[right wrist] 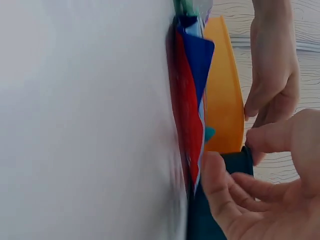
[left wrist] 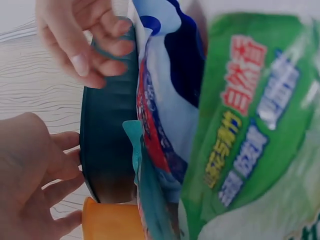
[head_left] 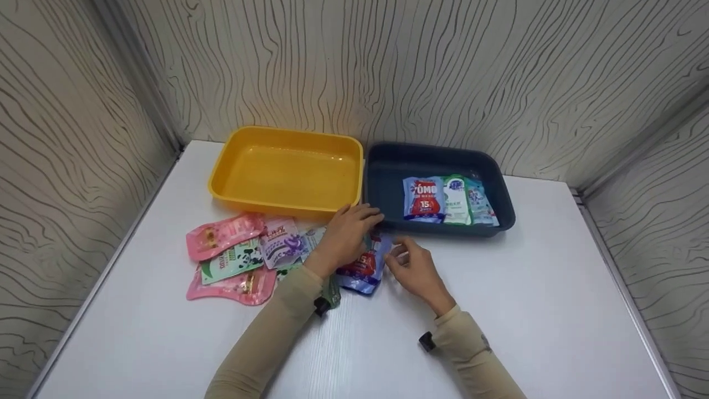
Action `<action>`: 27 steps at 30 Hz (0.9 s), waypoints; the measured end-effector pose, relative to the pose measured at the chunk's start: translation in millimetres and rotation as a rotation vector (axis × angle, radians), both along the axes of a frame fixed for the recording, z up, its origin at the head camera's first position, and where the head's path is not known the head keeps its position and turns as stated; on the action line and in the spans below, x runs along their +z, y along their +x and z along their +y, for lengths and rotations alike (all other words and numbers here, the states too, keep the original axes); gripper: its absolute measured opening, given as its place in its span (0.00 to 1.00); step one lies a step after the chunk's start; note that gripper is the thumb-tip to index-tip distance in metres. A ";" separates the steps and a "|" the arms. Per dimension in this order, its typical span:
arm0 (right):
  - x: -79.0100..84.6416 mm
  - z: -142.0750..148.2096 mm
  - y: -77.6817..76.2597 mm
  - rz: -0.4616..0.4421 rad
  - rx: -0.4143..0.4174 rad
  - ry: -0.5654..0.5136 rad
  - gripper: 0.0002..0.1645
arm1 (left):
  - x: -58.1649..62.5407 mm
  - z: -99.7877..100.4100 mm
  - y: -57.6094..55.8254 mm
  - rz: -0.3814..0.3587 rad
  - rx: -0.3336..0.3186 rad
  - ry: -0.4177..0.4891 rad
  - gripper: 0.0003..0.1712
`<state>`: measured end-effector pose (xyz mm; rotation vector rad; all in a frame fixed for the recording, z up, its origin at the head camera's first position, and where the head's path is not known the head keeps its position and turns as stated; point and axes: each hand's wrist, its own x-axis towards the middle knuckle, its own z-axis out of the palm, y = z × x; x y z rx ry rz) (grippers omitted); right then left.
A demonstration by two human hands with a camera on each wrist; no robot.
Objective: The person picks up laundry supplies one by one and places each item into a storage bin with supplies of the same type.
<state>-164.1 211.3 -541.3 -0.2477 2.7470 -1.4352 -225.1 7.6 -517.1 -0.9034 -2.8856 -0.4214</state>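
Observation:
My left hand point(head_left: 344, 235) hovers over the right end of a pile of packets, fingers extended and slightly bent, gripping nothing. Partly beneath it lies a blue and red laundry detergent packet point(head_left: 360, 281). My right hand point(head_left: 414, 269) is at that packet's right edge, its fingers loosely bent. In the right wrist view a fingertip point(right wrist: 214, 167) meets or nearly meets the edge, while the thumb stands apart. A green packet point(left wrist: 250, 125) and a teal packet point(left wrist: 150, 185) show beside the blue one in the left wrist view.
A yellow tray point(head_left: 288, 209) stands at the back left. Beside it, a dark blue tray point(head_left: 388, 149) holds an OMO packet point(head_left: 424, 199), a green and white packet point(head_left: 456, 200) and a light-blue packet point(head_left: 481, 204). Pink packets point(head_left: 224, 237), a mint packet point(head_left: 232, 260) and a purple packet point(head_left: 281, 244) overlap at left.

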 end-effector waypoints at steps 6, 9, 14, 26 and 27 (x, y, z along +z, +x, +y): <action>-14.4 -19.4 10.0 -0.112 -0.047 -0.004 0.32 | -4.9 1.2 0.4 0.025 -0.008 0.026 0.33; -16.4 -26.9 10.8 -0.108 -0.085 0.026 0.38 | -7.2 1.2 1.8 0.053 -0.009 0.050 0.33; -15.8 -29.6 8.1 -0.143 -0.136 0.051 0.45 | -9.7 1.4 2.7 0.051 -0.020 0.088 0.34; -8.0 -17.3 -0.4 -0.281 -0.140 -0.072 0.39 | -12.9 -2.3 3.6 0.048 -0.003 0.156 0.37; -7.2 -14.4 -1.0 -0.293 -0.134 -0.085 0.36 | -12.8 -1.9 3.5 0.045 -0.003 0.161 0.37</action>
